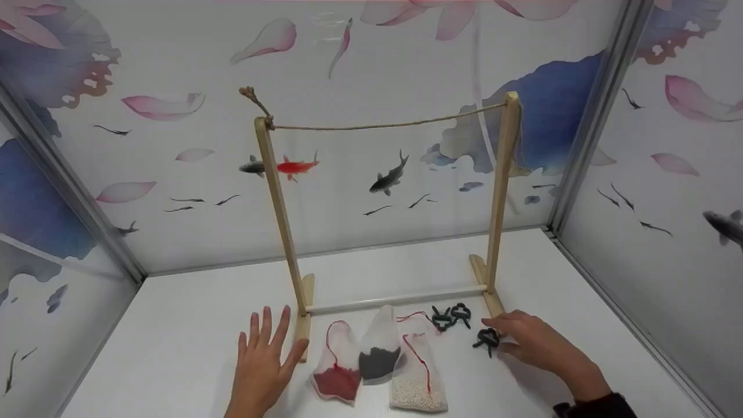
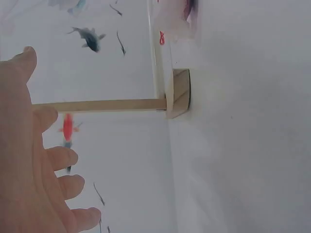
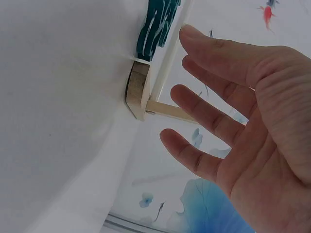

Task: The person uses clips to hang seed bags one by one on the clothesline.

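My left hand (image 1: 260, 361) hovers with spread fingers beside the left foot of a wooden stand (image 1: 280, 215). My right hand (image 1: 543, 347) is held loosely curved at a dark green clip (image 1: 489, 338), fingertips right beside it; in the right wrist view nothing lies between its fingers (image 3: 194, 158). Two more clips, a left one (image 1: 442, 319) and a right one (image 1: 461, 313), lie close together farther back. Between the hands are three small mesh bags: one with red filling (image 1: 338, 383), one with dark grey filling (image 1: 380, 363) and one with cream granules (image 1: 419, 395). Red drawstrings (image 1: 332, 345) trail from them.
A sagging twine line (image 1: 371, 126) joins the stand's two posts, knotted at the left top. A white rod (image 1: 395, 300) links the posts low down, behind the bags. Printed panels with fish and petals enclose the white table (image 1: 174, 348) at the back and sides.
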Motion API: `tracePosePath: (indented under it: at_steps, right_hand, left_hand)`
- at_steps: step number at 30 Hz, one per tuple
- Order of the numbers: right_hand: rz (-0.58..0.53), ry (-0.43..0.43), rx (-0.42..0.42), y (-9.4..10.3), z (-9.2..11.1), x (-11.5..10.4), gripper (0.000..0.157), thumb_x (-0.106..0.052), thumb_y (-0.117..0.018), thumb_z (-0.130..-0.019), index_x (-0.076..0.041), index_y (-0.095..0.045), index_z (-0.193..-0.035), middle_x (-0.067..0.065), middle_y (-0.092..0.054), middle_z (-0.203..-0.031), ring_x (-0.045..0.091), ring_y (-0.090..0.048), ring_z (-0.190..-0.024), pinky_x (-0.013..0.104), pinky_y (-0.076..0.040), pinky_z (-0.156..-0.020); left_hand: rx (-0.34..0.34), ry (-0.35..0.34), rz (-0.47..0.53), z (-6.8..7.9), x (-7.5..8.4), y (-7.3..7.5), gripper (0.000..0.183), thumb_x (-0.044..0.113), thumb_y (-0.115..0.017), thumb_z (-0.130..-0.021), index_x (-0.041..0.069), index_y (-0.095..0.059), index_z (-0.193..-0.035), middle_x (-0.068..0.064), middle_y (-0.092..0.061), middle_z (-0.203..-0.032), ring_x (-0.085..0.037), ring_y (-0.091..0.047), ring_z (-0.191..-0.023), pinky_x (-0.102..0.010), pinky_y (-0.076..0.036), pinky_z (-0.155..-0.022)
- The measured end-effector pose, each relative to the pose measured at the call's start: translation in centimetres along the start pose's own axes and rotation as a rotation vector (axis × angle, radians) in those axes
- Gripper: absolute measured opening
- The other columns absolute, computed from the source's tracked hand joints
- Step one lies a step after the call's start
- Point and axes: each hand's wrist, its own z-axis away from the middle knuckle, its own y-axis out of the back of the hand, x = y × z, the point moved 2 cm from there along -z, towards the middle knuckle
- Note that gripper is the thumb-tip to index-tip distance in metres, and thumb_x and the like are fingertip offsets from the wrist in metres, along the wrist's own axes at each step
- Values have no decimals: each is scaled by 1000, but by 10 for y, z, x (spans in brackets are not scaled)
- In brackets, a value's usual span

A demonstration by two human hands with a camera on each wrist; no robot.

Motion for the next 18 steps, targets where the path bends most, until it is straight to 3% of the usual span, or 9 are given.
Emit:
tracePosePath:
  at_steps: [6, 14, 18]
  right_hand:
    - [-2, 0, -70, -7, -7, -10, 54, 1, -85, -77, -3, -68, -128, 14, -65, -130, 37, -61, -117, 55, -53, -88]
    - [-12, -122, -167, -14, -8, -13, 53, -2, -85, -79, -4, -68, -129, 19, -62, -133, 44, -55, -122, 73, -46, -81]
    - [16, -114, -148, -18, -8, -11, 50, -2, -86, -77, -4, -70, -124, 16, -65, -123, 44, -57, -115, 70, -48, -76]
  left_hand:
    - [-11, -70, 39, 2, 21, -9, 72, 60, -51, -100, 17, -39, -157, -21, -28, -162, -45, -20, -150, -69, -18, -113]
    - [30, -256, -12, 10, 47, -24, 67, 57, -53, -99, 19, -46, -154, -23, -37, -157, -44, -30, -146, -69, -29, -108]
    - [14, -315, 8, 13, 56, -25, 65, 55, -55, -100, 18, -48, -152, -23, -39, -156, -47, -31, -144, -70, -30, -106]
